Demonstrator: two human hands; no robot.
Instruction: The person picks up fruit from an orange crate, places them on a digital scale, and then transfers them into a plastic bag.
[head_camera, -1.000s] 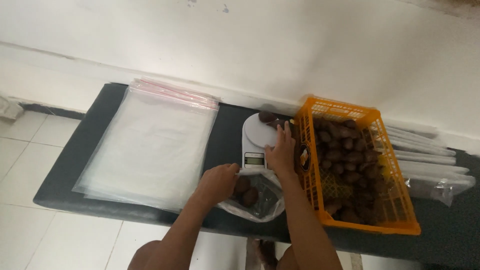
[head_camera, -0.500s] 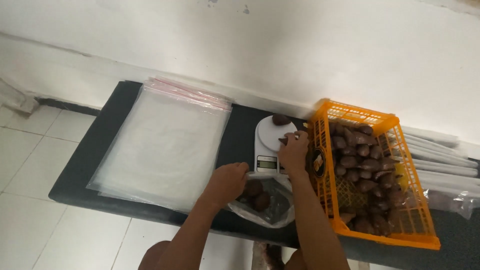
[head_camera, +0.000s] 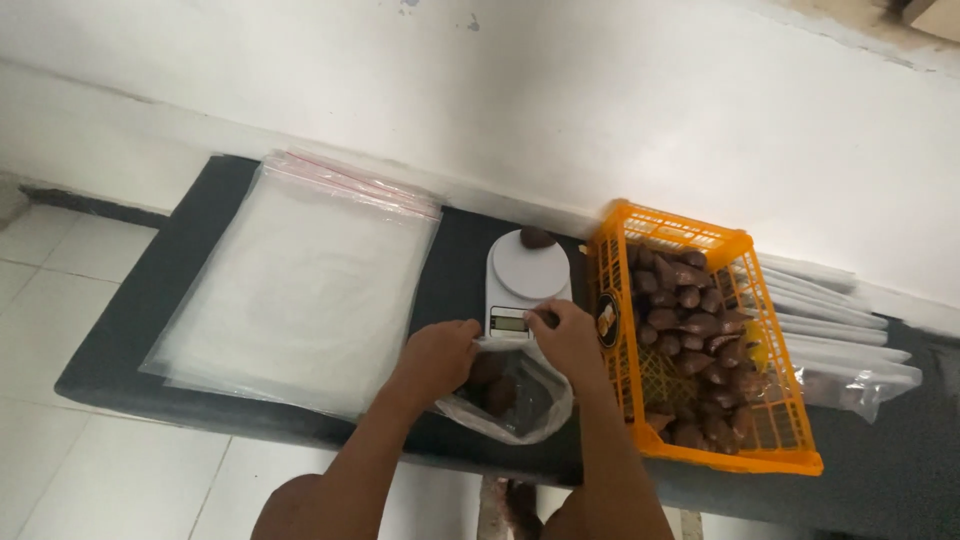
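Observation:
My left hand (head_camera: 437, 357) grips the left rim of a clear plastic bag (head_camera: 512, 400) that holds several brown fruits. My right hand (head_camera: 566, 337) pinches the bag's right rim, just below the display of a white kitchen scale (head_camera: 526, 280). One brown fruit (head_camera: 537, 238) lies at the far edge of the scale's round plate. The bag rests on the dark table (head_camera: 140, 310) in front of the scale.
An orange plastic crate (head_camera: 760, 452) with several brown fruits stands right of the scale. A stack of large clear bags (head_camera: 300, 285) lies on the left. More folded bags (head_camera: 850, 330) lie at the far right. White wall behind, tiled floor below.
My right hand came back from the scale and crate and now holds the bag's rim. My left hand stays on the bag. The camera view shifted.

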